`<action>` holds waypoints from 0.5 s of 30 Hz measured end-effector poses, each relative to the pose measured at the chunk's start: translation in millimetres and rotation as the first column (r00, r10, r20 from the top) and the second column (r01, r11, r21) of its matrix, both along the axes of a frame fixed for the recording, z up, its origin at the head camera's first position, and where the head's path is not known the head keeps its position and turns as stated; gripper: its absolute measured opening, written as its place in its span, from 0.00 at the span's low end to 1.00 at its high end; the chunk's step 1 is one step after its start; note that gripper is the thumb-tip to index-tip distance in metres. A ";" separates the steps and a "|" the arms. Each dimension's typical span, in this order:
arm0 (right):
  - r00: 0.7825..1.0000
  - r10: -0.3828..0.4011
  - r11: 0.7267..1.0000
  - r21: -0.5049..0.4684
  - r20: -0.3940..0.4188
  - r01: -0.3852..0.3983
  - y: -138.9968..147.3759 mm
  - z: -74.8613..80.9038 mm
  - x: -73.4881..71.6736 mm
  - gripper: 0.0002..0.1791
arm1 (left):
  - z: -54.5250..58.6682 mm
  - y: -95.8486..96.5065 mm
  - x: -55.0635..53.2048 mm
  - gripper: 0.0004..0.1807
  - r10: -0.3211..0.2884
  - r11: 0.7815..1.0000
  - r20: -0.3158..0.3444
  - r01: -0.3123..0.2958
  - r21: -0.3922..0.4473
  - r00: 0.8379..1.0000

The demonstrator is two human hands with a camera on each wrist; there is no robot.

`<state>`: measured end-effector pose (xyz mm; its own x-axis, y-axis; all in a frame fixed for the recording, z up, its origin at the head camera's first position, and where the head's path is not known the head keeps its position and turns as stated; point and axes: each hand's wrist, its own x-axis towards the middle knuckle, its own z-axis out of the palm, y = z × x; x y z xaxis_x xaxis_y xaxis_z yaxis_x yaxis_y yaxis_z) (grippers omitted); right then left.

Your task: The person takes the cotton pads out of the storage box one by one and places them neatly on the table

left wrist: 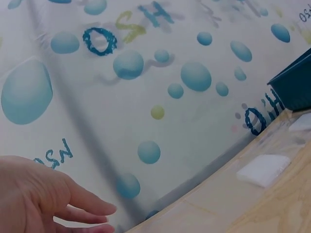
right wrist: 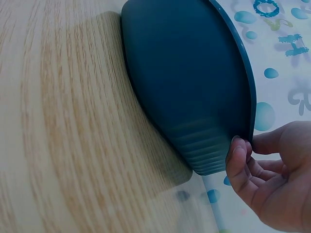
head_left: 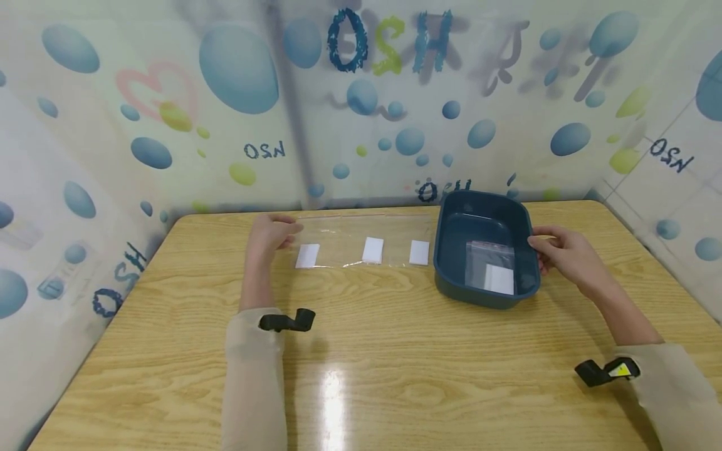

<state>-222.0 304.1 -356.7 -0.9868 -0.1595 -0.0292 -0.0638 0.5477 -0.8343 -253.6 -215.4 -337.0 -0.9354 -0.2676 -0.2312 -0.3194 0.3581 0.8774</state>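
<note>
My right hand [head_left: 566, 254] pinches the right rim of a dark blue plastic basin [head_left: 489, 299], with the thumb on top and the fingers curled against its outer wall. Inside the basin lies a clear zip bag [head_left: 479, 255] with a white square piece [head_left: 499, 279] in it. To the basin's left, clear plastic bags [head_left: 341, 233] lie flat in a row, with three white pieces [head_left: 373, 250] spaced along their front edge. By the row's left end is my left hand [head_left: 269, 233], its fingers loosely extended and holding nothing; the left wrist view shows those fingers [left wrist: 92, 201] clear of the white pieces.
A wood-grain table [head_left: 361, 363] carries everything. Behind it hangs a pale curtain [head_left: 361, 144] printed with blue and green dots and letters, meeting the table's back edge close behind the bags and the basin. Black wrist cameras sit on both sleeves [head_left: 254, 376].
</note>
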 end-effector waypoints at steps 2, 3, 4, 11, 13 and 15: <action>1.000 0.001 1.000 -0.001 -0.001 -0.001 0.2 0.2 0.1 0.32 | 3.4 3.4 0.3 0.22 -0.010 1.000 -0.004 0.010 -0.004 1.000; 1.000 0.002 1.000 -0.002 -0.001 -0.002 0.2 0.3 0.3 0.32 | 5.0 5.1 0.1 0.21 -0.017 1.000 -0.008 0.017 0.005 1.000; 1.000 0.003 1.000 -0.002 -0.002 -0.003 0.2 0.3 0.4 0.32 | 6.5 6.9 -0.1 0.21 -0.025 1.000 -0.015 0.025 0.015 1.000; 1.000 0.002 1.000 -0.010 -0.007 -0.002 0.1 1.7 2.3 0.33 | 16.0 17.5 -1.6 0.21 -0.076 0.994 -0.073 0.082 0.077 0.994; 1.000 0.001 1.000 -0.011 -0.010 -0.001 0.2 2.1 2.7 0.33 | 19.2 21.5 -0.7 0.21 -0.089 0.992 -0.086 0.096 0.087 0.992; 1.000 0.000 1.000 -0.011 -0.012 0.000 0.1 2.3 2.8 0.33 | 22.4 25.8 0.5 0.21 -0.101 0.989 -0.099 0.110 0.095 0.990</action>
<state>-219.2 304.2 -354.4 -0.9870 -0.1600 -0.0160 -0.0737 0.5385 -0.8394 -253.1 -189.6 -314.6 -0.9759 -0.1463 -0.1622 -0.1995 0.2944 0.9346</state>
